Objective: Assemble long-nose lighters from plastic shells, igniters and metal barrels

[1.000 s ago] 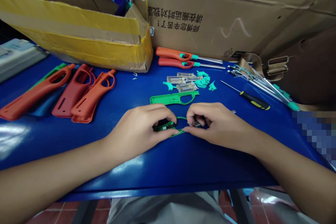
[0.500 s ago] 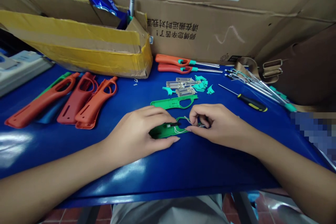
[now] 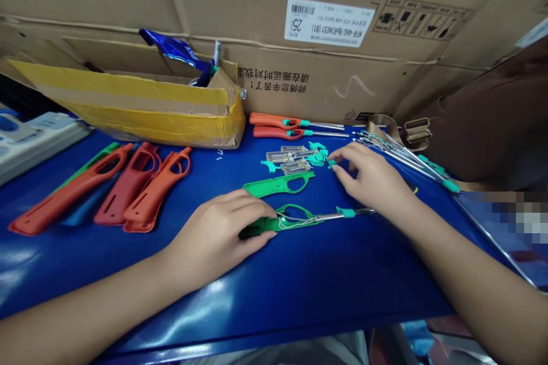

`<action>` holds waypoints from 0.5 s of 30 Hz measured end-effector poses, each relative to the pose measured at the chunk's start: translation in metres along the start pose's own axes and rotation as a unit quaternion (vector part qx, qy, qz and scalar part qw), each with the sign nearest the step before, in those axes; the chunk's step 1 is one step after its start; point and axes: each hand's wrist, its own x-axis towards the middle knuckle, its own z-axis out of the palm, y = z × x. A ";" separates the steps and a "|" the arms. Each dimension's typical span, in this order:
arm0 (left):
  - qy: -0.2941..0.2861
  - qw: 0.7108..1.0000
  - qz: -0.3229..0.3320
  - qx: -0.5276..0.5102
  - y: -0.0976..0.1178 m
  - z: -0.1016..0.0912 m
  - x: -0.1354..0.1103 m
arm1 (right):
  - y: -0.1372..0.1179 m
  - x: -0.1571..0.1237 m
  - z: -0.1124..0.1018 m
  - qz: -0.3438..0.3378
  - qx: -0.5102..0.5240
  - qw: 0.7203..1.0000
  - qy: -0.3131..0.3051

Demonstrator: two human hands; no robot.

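My left hand (image 3: 220, 231) lies over the handle end of a green lighter half-shell (image 3: 286, 221) on the blue table (image 3: 274, 291) and grips it against the surface. The shell carries thin wires and a metal tube with a teal collar (image 3: 345, 213) pointing right. My right hand (image 3: 371, 181) is farther back, fingers stretched out and apart, with its fingertips at a small teal piece (image 3: 331, 164) beside a pile of teal parts (image 3: 317, 154). A second green half-shell (image 3: 278, 185) lies just behind the first.
Several orange and red lighter shells (image 3: 128, 191) lie at the left. Behind are clear gas cartridges (image 3: 285, 159), two assembled orange lighters (image 3: 282, 125), a bundle of metal tubes (image 3: 406, 157), a yellow-taped carton (image 3: 137, 108) and big cardboard boxes (image 3: 342, 57). A brown bag (image 3: 492, 120) stands at the right.
My right hand has let go of the green shell and moved back and right to the teal parts. The metal tube now shows lying in the shell. My left hand stays on it.
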 end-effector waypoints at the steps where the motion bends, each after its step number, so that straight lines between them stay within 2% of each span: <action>1: 0.003 1.000 -0.001 0.001 0.000 -0.001 0.000 | 0.004 0.001 0.001 0.023 -0.023 0.999 -0.004; 3: 0.012 1.000 0.000 0.007 0.001 -0.001 -0.001 | 0.010 0.003 0.003 0.057 -0.052 0.997 -0.024; 6: 0.017 1.000 0.020 0.009 0.001 -0.001 -0.001 | 0.013 0.004 0.007 0.072 -0.055 0.994 -0.056; 11: 0.004 0.997 0.078 0.010 0.000 0.002 -0.002 | 0.017 0.005 0.008 0.053 -0.022 0.996 -0.063; 15: 0.012 0.996 0.086 0.017 0.000 0.002 -0.002 | 0.016 0.005 0.006 0.029 0.013 0.996 -0.084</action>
